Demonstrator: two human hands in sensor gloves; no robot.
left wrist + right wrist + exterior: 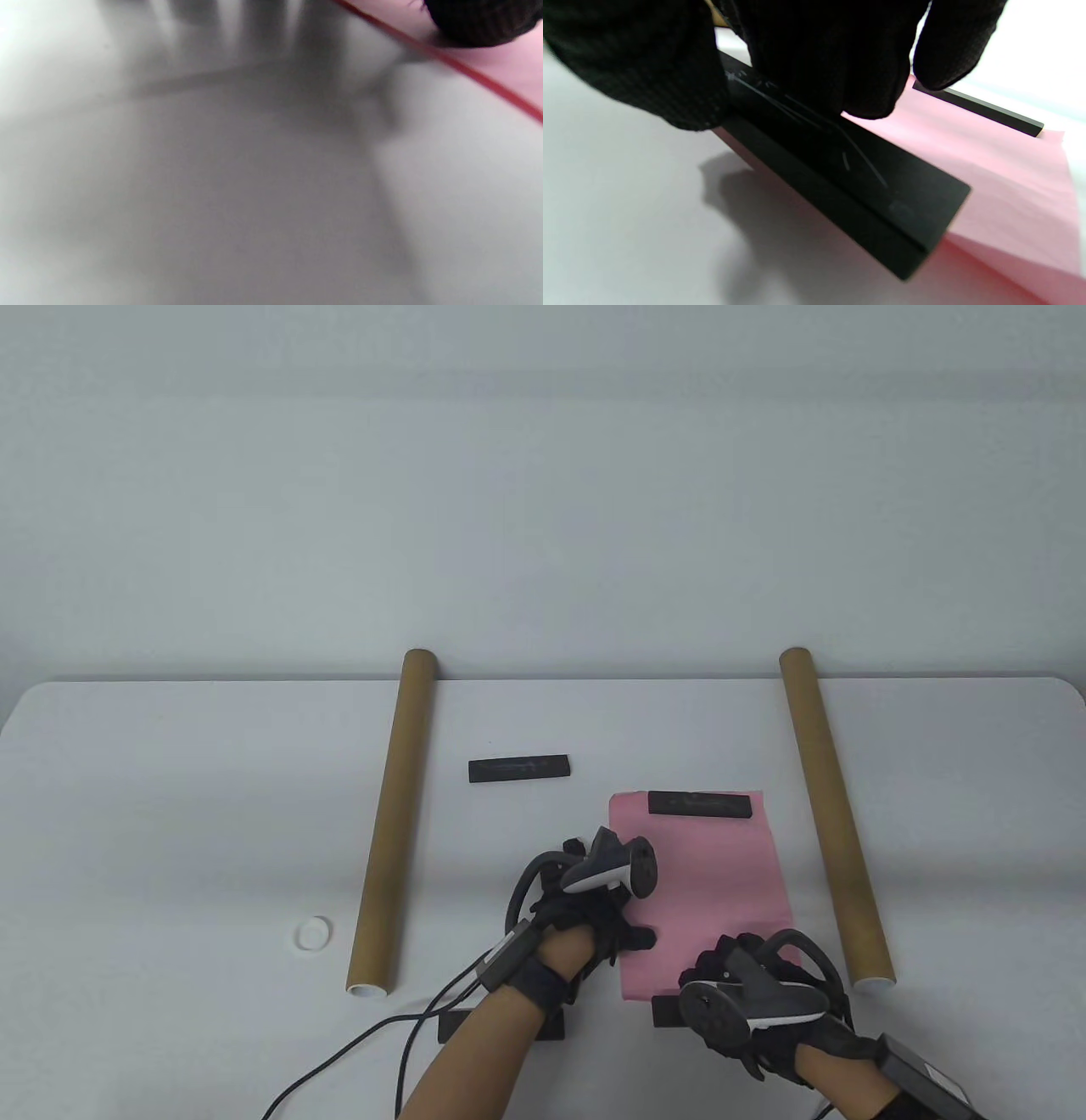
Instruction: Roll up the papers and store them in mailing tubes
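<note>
The pink paper lies flat at 5 o'clock on the surface, between two mailing tubes; the right hand grips the near black weight bar at its 6 o'clock edge. The left hand presses the paper's 9 o'clock edge, fingers hidden, so its grip is unclear. Lifting the bar carelessly could drag or crease the sheet, I'd judge.
</note>
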